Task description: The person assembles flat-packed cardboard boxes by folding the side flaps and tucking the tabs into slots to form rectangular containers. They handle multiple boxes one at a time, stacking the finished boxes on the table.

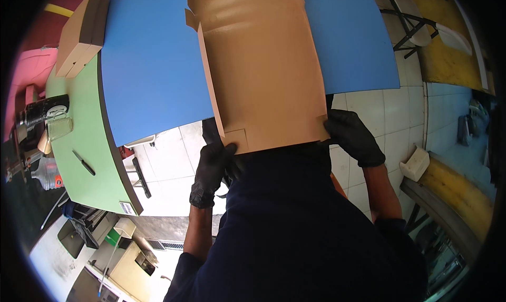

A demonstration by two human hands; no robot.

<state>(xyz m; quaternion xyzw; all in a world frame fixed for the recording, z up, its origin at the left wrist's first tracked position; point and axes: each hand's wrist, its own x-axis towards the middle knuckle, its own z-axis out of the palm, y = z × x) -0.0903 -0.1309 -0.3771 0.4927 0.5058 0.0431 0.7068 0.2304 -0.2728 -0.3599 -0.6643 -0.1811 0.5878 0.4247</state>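
Note:
A brown cardboard box blank [263, 70], partly folded, lies over the blue table and reaches past its near edge toward my body. Its left side flap stands up along a crease, and its far end runs out of the picture. My left hand [213, 162], in a black glove, grips the near left corner with the thumb on top. At the near right corner my right hand [352, 136], also gloved in black, pinches the cardboard between thumb and fingers. The fingers under the sheet are hidden on both sides.
The blue table [153, 65] spreads beneath the cardboard. To its left a green table [87, 139] carries a knife [84, 162], a glass mug [59, 127] and stacked cardboard boxes [81, 36]. A plastic jug [46, 174] stands by its left edge. Folding chairs [414, 20] are at the far right.

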